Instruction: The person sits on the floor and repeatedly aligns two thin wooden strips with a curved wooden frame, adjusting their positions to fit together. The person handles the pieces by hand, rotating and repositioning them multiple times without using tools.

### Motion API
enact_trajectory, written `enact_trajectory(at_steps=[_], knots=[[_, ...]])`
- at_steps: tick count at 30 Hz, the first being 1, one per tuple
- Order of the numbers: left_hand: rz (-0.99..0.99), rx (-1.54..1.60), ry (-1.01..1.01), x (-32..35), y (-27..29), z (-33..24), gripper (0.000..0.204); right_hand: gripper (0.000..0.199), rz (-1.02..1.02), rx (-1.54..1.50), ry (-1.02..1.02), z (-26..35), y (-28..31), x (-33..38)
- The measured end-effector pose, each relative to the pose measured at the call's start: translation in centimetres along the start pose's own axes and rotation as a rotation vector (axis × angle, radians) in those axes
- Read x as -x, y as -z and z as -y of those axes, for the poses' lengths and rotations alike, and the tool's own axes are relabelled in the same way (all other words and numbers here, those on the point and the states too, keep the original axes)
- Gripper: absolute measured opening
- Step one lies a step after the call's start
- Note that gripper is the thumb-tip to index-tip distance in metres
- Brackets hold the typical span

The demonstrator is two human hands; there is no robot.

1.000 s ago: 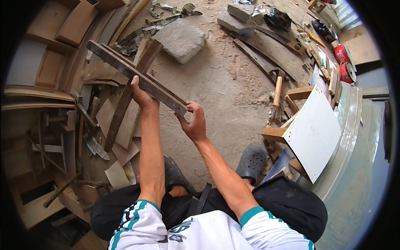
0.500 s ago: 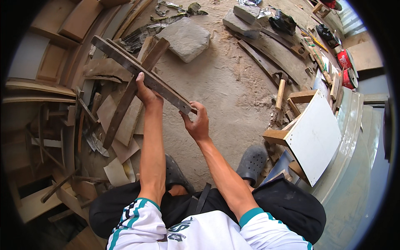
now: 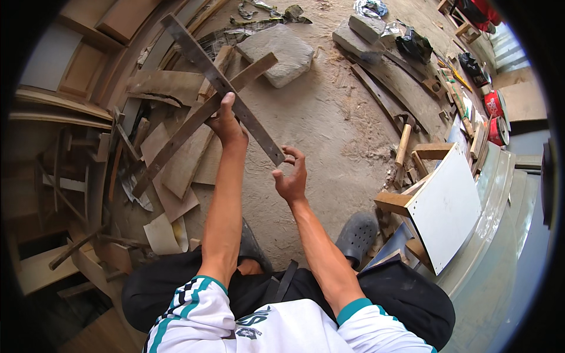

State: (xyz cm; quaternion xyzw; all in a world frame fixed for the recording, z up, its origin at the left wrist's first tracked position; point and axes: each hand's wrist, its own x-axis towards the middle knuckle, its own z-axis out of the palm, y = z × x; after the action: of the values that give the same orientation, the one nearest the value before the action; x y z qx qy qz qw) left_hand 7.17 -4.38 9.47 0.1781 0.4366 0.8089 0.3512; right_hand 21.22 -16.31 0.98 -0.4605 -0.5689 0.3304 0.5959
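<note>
My left hand [image 3: 229, 126] grips a pair of crossed wooden slats [image 3: 203, 62] near where they meet, its thumb pressed on the upper slat. That slat is long and dark, with small holes along it, and slants from the upper left down toward my right hand. The other slat [image 3: 170, 154] passes beneath it, from lower left to upper right. At the near end of the upper slat is my right hand [image 3: 292, 179], thumb and fingers apart around the tip. Whether a fingertip touches the wood is hard to see.
Broken boards [image 3: 182, 170] lie beneath the slats on the left, beside stacked wooden panels [image 3: 70, 112]. A stone slab [image 3: 279, 56] sits ahead. On the right are a hammer [image 3: 404, 144], a white-topped wooden piece [image 3: 447, 206], red cans [image 3: 497, 129] and scrap lumber.
The crossed slats have turned to a steeper slant and shifted right with my left hand. My right hand's fingers have spread from their closer hold on the slat's end.
</note>
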Motion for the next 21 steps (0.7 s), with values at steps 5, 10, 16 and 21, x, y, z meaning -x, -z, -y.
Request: enact_trajectory(at_steps=[5, 10, 16, 21], knots=[[0.049, -0.088, -0.095, 2.1, -1.3, -0.1, 0.059, 0.068, -0.173, -0.145, -0.116, -0.4, 1.8, -2.9], [0.226, -0.351, -0.088, 2.7, 0.1, 0.2, 0.075, 0.044, -0.168, -0.037, -0.152, 3.4, 4.8, -9.1], [0.289, -0.624, 0.012, 5.9, -1.3, -0.7, 0.08, 0.036, 0.01, 0.01, -0.133, 5.8, 7.1, -13.9], [0.391, -0.653, 0.09, 6.6, -1.7, -1.3, 0.079, 0.03, 0.254, 0.157, -0.212, 8.2, 8.0, -15.4]])
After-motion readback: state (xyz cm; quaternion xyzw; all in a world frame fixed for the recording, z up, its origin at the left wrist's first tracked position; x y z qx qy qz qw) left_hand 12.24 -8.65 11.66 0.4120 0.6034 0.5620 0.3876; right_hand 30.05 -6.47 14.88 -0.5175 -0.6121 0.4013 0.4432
